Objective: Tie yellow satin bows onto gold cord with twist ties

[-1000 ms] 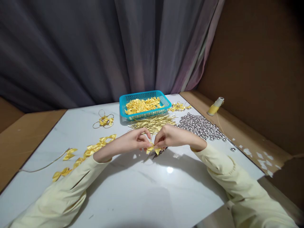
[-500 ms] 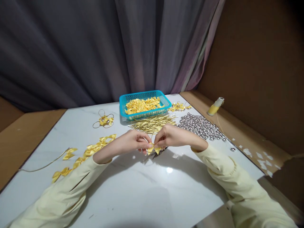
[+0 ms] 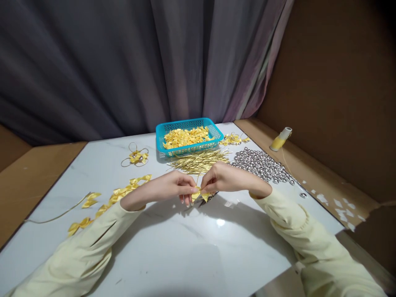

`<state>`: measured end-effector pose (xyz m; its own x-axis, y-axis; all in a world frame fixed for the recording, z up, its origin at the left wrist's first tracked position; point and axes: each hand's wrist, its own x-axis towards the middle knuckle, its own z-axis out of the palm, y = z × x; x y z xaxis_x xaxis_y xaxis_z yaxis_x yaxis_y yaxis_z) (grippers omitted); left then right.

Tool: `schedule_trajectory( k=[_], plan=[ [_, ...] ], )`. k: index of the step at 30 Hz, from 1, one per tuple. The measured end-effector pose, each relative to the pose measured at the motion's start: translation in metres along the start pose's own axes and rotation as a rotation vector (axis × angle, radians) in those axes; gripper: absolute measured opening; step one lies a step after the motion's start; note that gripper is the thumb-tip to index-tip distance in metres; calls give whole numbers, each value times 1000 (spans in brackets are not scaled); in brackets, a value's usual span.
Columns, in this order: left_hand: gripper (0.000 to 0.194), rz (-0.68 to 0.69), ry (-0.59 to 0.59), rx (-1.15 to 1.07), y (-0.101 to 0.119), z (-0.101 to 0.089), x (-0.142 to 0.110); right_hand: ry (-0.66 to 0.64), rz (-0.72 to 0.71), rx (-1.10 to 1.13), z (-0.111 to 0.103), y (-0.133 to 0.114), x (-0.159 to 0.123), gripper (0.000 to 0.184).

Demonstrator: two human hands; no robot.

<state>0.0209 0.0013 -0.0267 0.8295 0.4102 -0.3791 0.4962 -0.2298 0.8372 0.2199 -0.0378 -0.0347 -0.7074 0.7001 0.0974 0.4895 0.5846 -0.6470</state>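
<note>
Between my two hands is a yellow ribbon bow [image 3: 196,194], pinched at its middle. My left hand [image 3: 185,186] closes thumb and fingers on its left side. From the other side my right hand [image 3: 213,180] pinches it, fingertips almost meeting the left ones. A thin gold wire stands up from between the fingertips; its lower end I cannot make out. Dark scissors [image 3: 208,199] lie on the table just behind the bow, partly hidden by it. Gold wire pieces [image 3: 201,161] lie in a heap beyond my hands.
A blue basket [image 3: 158,142] of yellow bows stands at the back. Silver beads [image 3: 260,163] are piled to the right, near a yellow thread spool [image 3: 281,139]. More bows [image 3: 119,193] lie in a row at left, near a wire-looped bow piece [image 3: 136,157].
Both hands stay almost in place, still on the bow. The left fingers have shifted slightly, and the bow has turned a little in the grip.
</note>
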Motion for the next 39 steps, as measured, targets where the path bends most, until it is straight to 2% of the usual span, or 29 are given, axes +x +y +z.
schedule_trajectory(
  k=[10,26,34,36,39],
  plan=[
    [26,1,3,67,4,3,-1,7,-6,-13,1,0,0,14],
    [27,123,159,208,12,10,-6,10,58,33,-9,-4,-4,16],
    [25,222,199,417,14,11,-11,-16,123,81,-15,-6,-7,18],
    [25,231,204,455,14,11,-13,35,159,81,-21,-9,-11,19],
    [25,238,199,504,16,12,-16,209,212,60,-32,-15,-19,18]
  ],
)
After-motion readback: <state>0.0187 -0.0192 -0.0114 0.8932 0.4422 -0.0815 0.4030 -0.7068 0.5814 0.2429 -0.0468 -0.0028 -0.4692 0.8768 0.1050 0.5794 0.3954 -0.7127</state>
